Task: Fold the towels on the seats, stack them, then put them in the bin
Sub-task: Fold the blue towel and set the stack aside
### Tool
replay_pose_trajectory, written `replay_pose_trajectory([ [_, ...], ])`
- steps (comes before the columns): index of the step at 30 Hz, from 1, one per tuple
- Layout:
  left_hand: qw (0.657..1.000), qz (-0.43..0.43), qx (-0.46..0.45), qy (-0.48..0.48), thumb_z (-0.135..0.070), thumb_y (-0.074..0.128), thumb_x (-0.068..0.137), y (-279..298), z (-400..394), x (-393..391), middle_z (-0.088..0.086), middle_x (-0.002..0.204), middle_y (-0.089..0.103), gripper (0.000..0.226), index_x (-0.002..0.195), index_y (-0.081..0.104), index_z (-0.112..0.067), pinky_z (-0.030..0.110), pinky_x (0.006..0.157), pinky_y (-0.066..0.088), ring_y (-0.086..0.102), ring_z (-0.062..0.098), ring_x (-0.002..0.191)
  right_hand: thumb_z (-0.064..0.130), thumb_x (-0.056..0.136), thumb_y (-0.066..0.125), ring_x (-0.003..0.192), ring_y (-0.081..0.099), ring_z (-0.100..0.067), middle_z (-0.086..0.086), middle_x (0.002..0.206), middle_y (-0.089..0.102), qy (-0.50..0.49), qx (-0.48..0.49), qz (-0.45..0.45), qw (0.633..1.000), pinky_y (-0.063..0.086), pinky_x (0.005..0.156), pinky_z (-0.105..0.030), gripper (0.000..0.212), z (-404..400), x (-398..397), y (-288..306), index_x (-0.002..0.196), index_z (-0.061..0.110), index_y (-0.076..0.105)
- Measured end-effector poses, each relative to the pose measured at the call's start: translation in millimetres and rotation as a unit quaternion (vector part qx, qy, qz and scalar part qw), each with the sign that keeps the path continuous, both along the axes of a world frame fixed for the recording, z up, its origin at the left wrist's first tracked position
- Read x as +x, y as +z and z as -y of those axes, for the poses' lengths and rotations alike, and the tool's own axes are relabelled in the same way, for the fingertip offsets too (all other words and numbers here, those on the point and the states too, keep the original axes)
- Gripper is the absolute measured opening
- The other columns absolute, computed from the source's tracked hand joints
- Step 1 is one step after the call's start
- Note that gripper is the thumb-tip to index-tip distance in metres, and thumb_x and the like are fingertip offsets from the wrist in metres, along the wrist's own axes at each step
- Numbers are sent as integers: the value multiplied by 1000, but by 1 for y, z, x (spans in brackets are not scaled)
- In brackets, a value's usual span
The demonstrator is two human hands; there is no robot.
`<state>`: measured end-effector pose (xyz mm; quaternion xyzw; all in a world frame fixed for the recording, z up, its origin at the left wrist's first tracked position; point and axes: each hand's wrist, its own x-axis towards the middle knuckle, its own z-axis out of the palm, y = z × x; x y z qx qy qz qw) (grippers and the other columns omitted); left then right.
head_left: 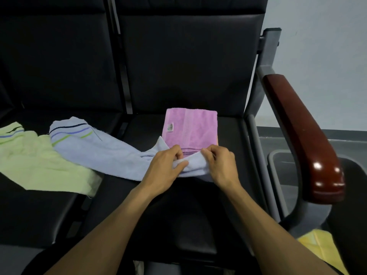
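Note:
A light blue towel [103,149] with dark, blue and green stripes lies unfolded across the gap between two black seats. My left hand [164,167] and my right hand [220,163] both pinch its near right end, bunched just in front of a folded pink towel [190,130] that lies flat on the right seat [234,139]. A pale green towel [37,161] with similar stripes lies spread and rumpled on the left seat. Beyond the armrest, a grey bin [278,175] stands on the floor at the right, mostly hidden.
A dark red wooden armrest [301,135] on a grey metal frame juts out between the right seat and the bin. A yellow cloth [321,247] shows at the lower right. Black seat backs rise behind the towels.

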<state>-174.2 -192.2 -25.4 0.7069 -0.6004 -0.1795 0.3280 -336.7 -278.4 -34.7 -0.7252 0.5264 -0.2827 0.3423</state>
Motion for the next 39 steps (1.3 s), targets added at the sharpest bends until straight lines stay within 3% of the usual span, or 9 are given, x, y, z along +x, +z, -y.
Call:
replay_pose_trajectory([
  [6, 992, 94, 70, 38, -33, 65, 94, -2, -8, 22, -7, 75, 60, 10, 87, 58, -31, 30, 61, 42, 56, 13, 73, 35, 97, 56, 68, 57, -17, 4, 73, 61, -31, -34, -85, 995, 36, 57, -31, 24, -4, 7, 10, 79, 20, 61],
  [13, 997, 71, 39, 14, -24, 64, 94, 4, -13, 12, -14, 65, 55, 10, 91, 72, -27, 18, 55, 39, 57, 6, 65, 21, 88, 73, 102, 60, -13, 2, 111, 67, 273, 55, -87, 957, 50, 90, -29, 26, -17, 20, 1, 114, 20, 68],
  [18, 995, 78, 44, 35, -32, 65, 93, 1, -12, 19, -7, 64, 56, 23, 74, 59, -23, 20, 51, 33, 52, 9, 61, 8, 96, 53, 69, 58, -9, 4, 77, 65, 142, 49, -39, 988, 44, 59, -13, 17, -14, 20, -1, 87, 11, 66],
  [22, 993, 94, 65, 26, -26, 59, 96, -1, -15, 22, -4, 75, 63, 22, 75, 58, -22, 30, 60, 47, 57, 13, 70, 26, 96, 57, 79, 62, -16, 3, 80, 67, -45, 13, 38, 998, 38, 59, -19, 18, -5, 14, 8, 86, 17, 69],
  [25, 999, 36, 7, 23, -20, 64, 94, 3, -14, 21, -12, 74, 63, 14, 82, 65, -29, 30, 64, 50, 60, 8, 72, 45, 83, 73, 91, 61, -5, 13, 97, 68, 116, 71, 28, 990, 44, 74, -21, 29, -10, 15, 19, 109, 33, 67],
  [27, 1000, 21, -6, 21, -22, 67, 92, 4, -13, 19, -12, 73, 64, 9, 85, 67, -29, 33, 66, 52, 60, 8, 72, 41, 80, 76, 76, 60, -5, 12, 84, 67, 226, 96, -46, 968, 52, 71, -34, 20, -19, 19, 16, 96, 30, 70],
  [32, 995, 37, -6, 89, -26, 69, 93, 1, -10, 23, -9, 68, 59, 10, 83, 66, -27, 28, 60, 46, 55, 8, 64, 26, 88, 64, 77, 63, -26, -2, 79, 66, -68, -34, -59, 995, 51, 65, -36, 6, -10, 11, 21, 84, 24, 61],
  [37, 999, 39, 18, -2, -17, 58, 98, 1, -9, 9, -11, 81, 61, 9, 89, 60, -19, 34, 71, 49, 57, 10, 77, 43, 83, 74, 89, 62, -19, 5, 97, 66, 181, 35, -120, 975, 51, 76, -36, 54, -19, 14, 20, 131, 35, 49],
  [39, 997, 62, 47, -22, -18, 52, 101, 4, -8, 0, -6, 88, 63, 7, 95, 53, -18, 33, 71, 50, 59, 14, 82, 44, 89, 67, 83, 64, -12, 9, 89, 69, 208, 14, -111, 972, 53, 76, -37, 29, -22, 18, 15, 115, 35, 59],
])
